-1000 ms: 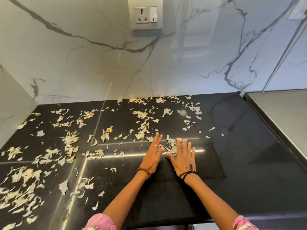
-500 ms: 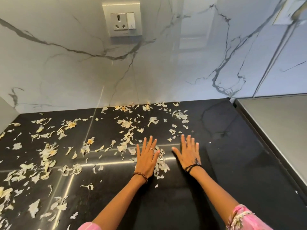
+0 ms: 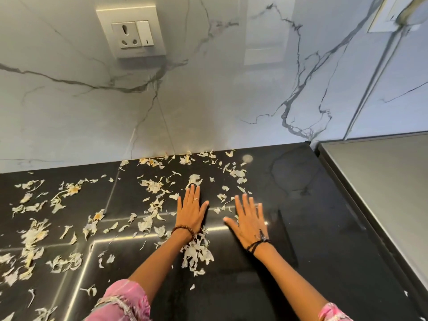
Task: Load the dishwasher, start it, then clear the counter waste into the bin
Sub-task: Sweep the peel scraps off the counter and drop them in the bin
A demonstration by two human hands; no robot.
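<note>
No words, brands or numbers can be read anywhere; the wall socket plate (image 3: 132, 31) in the upper left of the frame carries only a short vertical mark on its rocker switch (image 3: 144, 33); faint embossing along its lower edge is too small to make out.

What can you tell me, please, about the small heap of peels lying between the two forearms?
The heap of peels is a loose clump of thin, pale, papery scraps, whitish with a faint yellow tinge, curled and overlapping. It lies on the glossy black counter, just behind the left hand and against that wrist, by its bead bracelet. The right hand lies flat beside it, apart. A few stray scraps trail off its near edge.
</note>
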